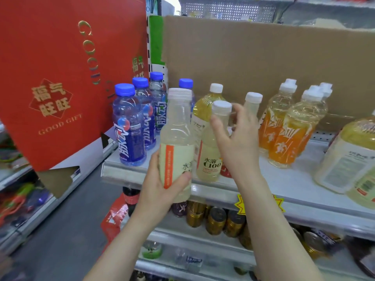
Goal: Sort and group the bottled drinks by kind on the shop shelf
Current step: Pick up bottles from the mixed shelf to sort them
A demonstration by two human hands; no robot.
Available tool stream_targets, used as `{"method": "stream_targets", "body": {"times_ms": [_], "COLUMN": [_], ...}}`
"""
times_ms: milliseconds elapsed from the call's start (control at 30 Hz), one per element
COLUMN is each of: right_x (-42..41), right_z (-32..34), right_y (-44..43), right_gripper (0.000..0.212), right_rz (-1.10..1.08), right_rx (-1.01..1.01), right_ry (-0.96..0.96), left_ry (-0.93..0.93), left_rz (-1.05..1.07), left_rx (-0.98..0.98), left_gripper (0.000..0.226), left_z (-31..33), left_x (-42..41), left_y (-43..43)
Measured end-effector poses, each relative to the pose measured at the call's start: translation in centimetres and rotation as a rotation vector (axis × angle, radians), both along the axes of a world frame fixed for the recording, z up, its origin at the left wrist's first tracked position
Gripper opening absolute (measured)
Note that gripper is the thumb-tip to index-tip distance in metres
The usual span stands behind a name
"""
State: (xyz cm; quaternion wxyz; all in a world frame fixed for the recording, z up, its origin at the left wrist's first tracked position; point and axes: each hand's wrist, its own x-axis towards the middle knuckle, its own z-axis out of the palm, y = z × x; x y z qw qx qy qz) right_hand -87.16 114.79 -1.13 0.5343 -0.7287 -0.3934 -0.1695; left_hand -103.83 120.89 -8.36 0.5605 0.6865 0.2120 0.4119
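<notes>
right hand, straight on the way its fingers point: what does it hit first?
Probably the white-capped pale bottle at the back, just beyond the right hand; depth is unclear. The front C100 bottle stands beside the hand, left of that line.

glossy clear plastic bottles on a smooth metal shelf, matt corrugated cardboard behind.

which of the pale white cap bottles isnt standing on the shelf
The pale bottle gripped by the left hand, held before the shelf edge; the other pale ones stand on the shelf.
</notes>
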Motion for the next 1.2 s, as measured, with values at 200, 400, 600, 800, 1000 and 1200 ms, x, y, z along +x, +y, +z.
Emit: {"method": "stream_targets", "body": {"times_ms": [200,400,600,800,1000,1200], "right_x": [-1.2,-3.9,-4.3,-4.1,-1.1,4.0], "right_z": [-1.5,0.2,-1.4,-7.3,-10.7,-11.0], "right_y": [1.3,-2.7,-9.0,-16.0,-25.6,-38.1], "right_gripper": [0.040,0.027,0.021,0.017,0.022,0.023], "right_rz": [0.068,0.138,0.052,-0.149,-0.232,-0.305], "right_rx": [-0.042,0.417,0.479,0.417,0.326,0.222], "right_ry": [0.139,0.250,0.427,0.605,0.624,0.564], "left_ry": [-0.080,-0.107,-0.044,0.057,0.108,0.116], "left_rz": [0.058,-0.034,-0.216,-0.356,-0.436,-0.484], "left_rx": [-0.138,-0.263,-0.332,-0.388,-0.405,-0.431], "left_gripper": [0.069,0.084,0.074,0.069,0.056,0.058], "left_z": [-1.3,-2.1,-3.5,-6.1,-7.2,-7.1], "left_x": [-1.4,-3.1,-2.5,-0.1,4.1,11.4], "left_y": [1.3,2.0,0.1,-5.9,-14.9,-26.9]}}
